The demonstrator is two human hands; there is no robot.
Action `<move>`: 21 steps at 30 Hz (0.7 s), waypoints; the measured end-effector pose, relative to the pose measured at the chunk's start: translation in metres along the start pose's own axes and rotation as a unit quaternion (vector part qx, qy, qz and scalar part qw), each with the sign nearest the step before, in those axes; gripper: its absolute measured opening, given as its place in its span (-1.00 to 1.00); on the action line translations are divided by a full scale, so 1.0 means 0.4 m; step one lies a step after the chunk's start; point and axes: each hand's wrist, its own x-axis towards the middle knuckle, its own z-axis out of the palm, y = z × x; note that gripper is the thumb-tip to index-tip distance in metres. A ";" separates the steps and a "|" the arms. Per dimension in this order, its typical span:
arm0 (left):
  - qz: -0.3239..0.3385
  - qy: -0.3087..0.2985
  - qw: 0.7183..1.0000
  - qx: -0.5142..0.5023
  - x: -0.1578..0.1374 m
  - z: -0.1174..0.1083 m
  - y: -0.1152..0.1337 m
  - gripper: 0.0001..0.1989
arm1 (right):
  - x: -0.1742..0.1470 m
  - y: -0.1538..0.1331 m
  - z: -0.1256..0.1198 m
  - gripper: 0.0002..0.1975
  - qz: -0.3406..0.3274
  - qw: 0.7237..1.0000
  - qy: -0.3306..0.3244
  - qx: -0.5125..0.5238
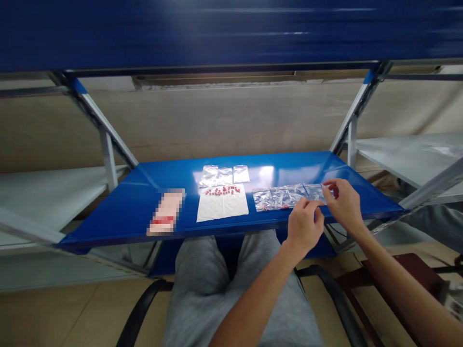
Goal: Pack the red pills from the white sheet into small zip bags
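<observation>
A row of clear plastic zip bags lies on the right half of the blue shelf, with small red pieces showing along the lower edges of some. At its right end, my right hand pinches the upper corner of the last plastic bag. My left hand is closed at that bag's lower edge, thumb and fingers curled together; its fingertips partly cover the bag. Left of the row, a white cloth or paper sheet is spread flat, bearing several small red beads near its far edge.
Several flat clear bags lie behind the white sheet. A pixelated pinkish item is at the left of the blue shelf. An upper blue shelf hangs overhead, with slanted metal posts at the sides.
</observation>
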 end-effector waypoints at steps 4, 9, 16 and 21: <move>-0.022 0.051 0.998 -0.004 -0.093 -0.127 -0.043 -0.71 | -0.063 -0.157 0.077 -0.80 0.001 0.995 -0.021 0.096; -0.052 0.143 0.988 0.036 -0.115 -0.277 -0.113 -0.79 | -0.061 -0.347 0.186 -0.80 -0.052 0.973 -0.112 0.195; -0.154 0.214 0.951 0.160 0.005 -0.546 -0.277 -0.68 | 0.098 -0.561 0.383 -0.71 -0.010 0.918 -0.317 0.239; -0.295 0.093 0.902 0.302 0.142 -0.706 -0.382 -0.52 | 0.170 -0.628 0.523 -0.72 0.098 0.888 -0.375 0.247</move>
